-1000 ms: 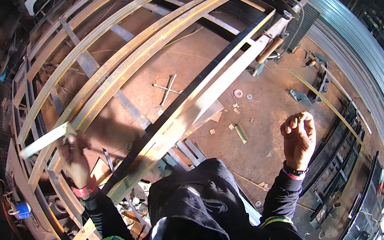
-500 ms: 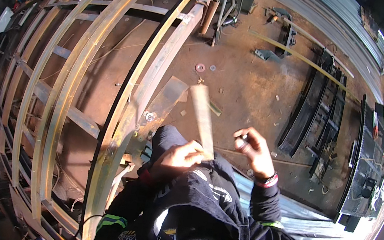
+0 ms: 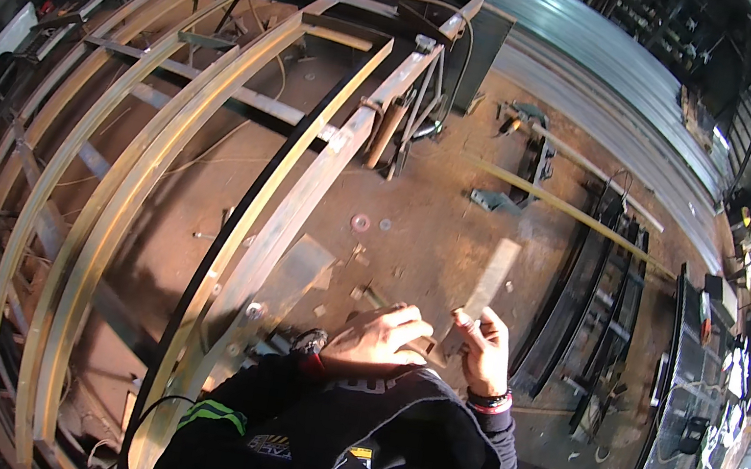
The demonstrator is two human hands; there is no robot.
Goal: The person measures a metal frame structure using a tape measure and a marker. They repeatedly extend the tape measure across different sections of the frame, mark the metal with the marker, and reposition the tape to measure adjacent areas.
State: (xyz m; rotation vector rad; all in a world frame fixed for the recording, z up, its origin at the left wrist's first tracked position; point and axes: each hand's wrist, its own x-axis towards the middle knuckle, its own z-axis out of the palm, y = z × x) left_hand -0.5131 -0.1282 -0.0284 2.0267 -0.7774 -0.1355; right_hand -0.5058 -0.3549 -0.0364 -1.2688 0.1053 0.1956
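A flat, pale metal strip (image 3: 493, 276) stands tilted in front of my body, its top leaning right. My right hand (image 3: 486, 355) is closed on it, with thumb and fingers pinching its lower part. Just to the left, my left hand (image 3: 379, 334) is curled close to the strip's lower end, back of the hand upward. A small brownish edge shows by its fingertips; whether that belongs to the strip or to another piece I cannot tell. Both hands are above my dark-clothed lap.
On the left stands a large welded steel frame (image 3: 163, 139) of long beams. Dark steel channel sections (image 3: 575, 288) lie on the right, near a mesh-topped bench (image 3: 697, 388). Corrugated sheets (image 3: 587, 41) are stacked behind. A red disc (image 3: 360, 222) lies on the brown floor.
The strip has gone from my left hand's grip to my right hand and now leans right instead of left. My hands have come closer together, and the view has tilted up.
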